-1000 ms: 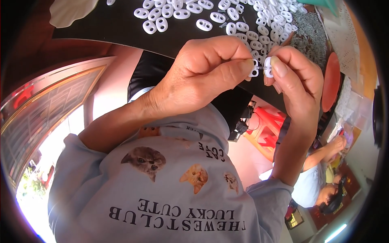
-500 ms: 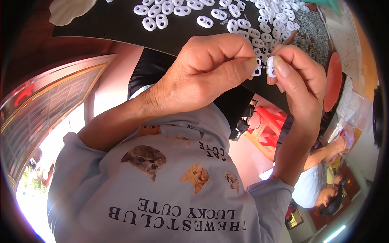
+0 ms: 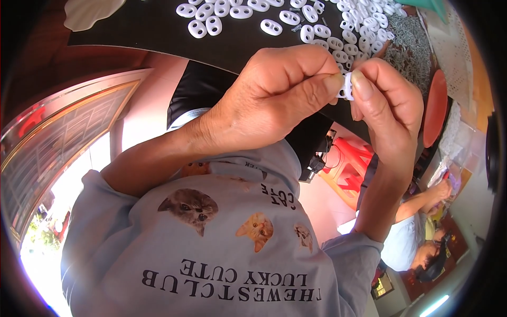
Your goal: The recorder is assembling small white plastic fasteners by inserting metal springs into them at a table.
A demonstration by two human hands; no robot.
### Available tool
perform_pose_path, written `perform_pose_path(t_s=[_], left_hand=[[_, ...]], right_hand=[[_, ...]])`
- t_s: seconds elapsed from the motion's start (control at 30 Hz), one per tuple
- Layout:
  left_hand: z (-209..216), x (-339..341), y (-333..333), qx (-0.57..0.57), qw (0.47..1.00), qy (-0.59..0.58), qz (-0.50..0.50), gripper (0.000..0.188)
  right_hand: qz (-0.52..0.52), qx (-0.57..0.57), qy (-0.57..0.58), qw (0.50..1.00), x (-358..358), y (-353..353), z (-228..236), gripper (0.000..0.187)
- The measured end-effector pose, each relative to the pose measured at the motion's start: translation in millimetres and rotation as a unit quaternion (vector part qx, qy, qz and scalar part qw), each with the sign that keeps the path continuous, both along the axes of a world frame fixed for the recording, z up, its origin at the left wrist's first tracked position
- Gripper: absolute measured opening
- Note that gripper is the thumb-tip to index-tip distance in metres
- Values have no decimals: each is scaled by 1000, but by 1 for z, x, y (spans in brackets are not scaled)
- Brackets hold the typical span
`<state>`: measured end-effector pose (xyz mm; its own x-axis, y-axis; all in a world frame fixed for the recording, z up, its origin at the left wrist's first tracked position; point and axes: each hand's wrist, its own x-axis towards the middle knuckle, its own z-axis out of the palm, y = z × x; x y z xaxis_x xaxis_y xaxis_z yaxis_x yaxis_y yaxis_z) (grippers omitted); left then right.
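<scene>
Over the edge of the dark table, my two hands meet at a small white two-hole cord lock point(image 3: 342, 92). My left hand point(image 3: 282, 98) pinches its left part between thumb and bent forefinger. On the other side, the thumb and fingers of my right hand point(image 3: 390, 98) grip the white outer part point(image 3: 348, 87). The two parts sit pressed against each other, and no spring shows between them. Fingertips cover much of the piece. Just beyond my hands lie many loose white oval cord lock parts point(image 3: 350, 49).
Small metal springs point(image 3: 411, 45) form a grey heap at the far right, beside a red dish point(image 3: 435, 108). More white ovals point(image 3: 213, 25) lie on the dark tabletop point(image 3: 153, 31). A pale shell-shaped dish point(image 3: 91, 13) is at far left. Another person point(image 3: 404, 240) works at right.
The two white parts have come together; the spring visible between them earlier is now out of sight. My left hand has shifted slightly right, toward my right hand.
</scene>
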<state>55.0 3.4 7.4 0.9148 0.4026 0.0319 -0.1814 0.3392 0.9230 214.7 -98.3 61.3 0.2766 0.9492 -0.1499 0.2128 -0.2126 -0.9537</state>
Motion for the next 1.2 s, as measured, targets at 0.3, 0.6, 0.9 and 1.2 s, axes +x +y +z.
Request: perform_pose_path(t_s=[0.3, 0.6, 0.9, 1.2], left_hand=[[0, 0, 0, -39, 999, 0, 32, 21], [2, -2, 4, -61, 998, 7, 2, 17], [6, 3, 1, -47, 998, 26, 24, 15], [4, 3, -1, -65, 997, 23, 35, 14]], right_hand=[[44, 168, -354, 919, -8, -2, -11, 21], [55, 132, -371, 917, -8, -5, -8, 32], [137, 144, -449, 871, -3, -5, 0, 39], [64, 122, -478, 867, -18, -7, -10, 42]])
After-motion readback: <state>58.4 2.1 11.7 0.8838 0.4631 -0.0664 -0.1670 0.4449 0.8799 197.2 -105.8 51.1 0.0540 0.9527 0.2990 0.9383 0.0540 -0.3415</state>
